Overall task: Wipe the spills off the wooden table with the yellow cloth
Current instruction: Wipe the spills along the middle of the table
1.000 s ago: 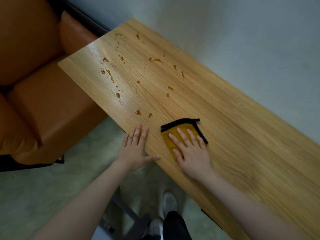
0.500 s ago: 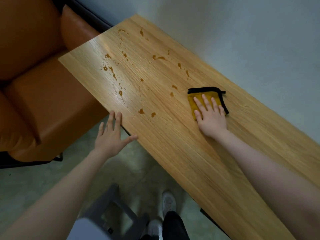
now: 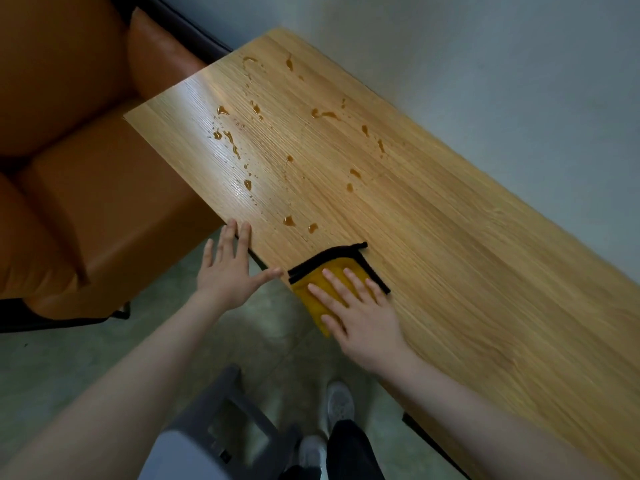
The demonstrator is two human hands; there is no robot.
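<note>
Cloth (image 3: 313,294) is back at the near edge of the table (image 3: 485,271), folded, yellow with black trim, near corner hanging slightly over the edge. Half a second ago it was out toward the far side by the wall, right of the two mid-table drops; a second ago it sat about where it is now. So that's one out-and-back stroke over bare wood right of the spill zone. My read: the stroke cleared little or nothing. The amber drops (image 3: 289,220) look the same in count and place across all three frames.

Right hand (image 3: 360,306) lies flat on the cloth, fingers straight and spread, pressing it down, not gripping. Left hand (image 3: 230,268) is released, fingers extended, fingertips at the near table edge just left of the cloth, holding nothing. It was off the edge half a second ago and is back bracing now.

Cloth's long axis runs from near edge toward far-left, black-trimmed end leading, pointed roughly at the two closest drops, which sit just beyond it. The rest scatter further toward the far-left end, beside the orange sofa (image 3: 86,168).

Task is barely started by my judgement. The next pass needs to go far-left, not toward the wall.
</note>
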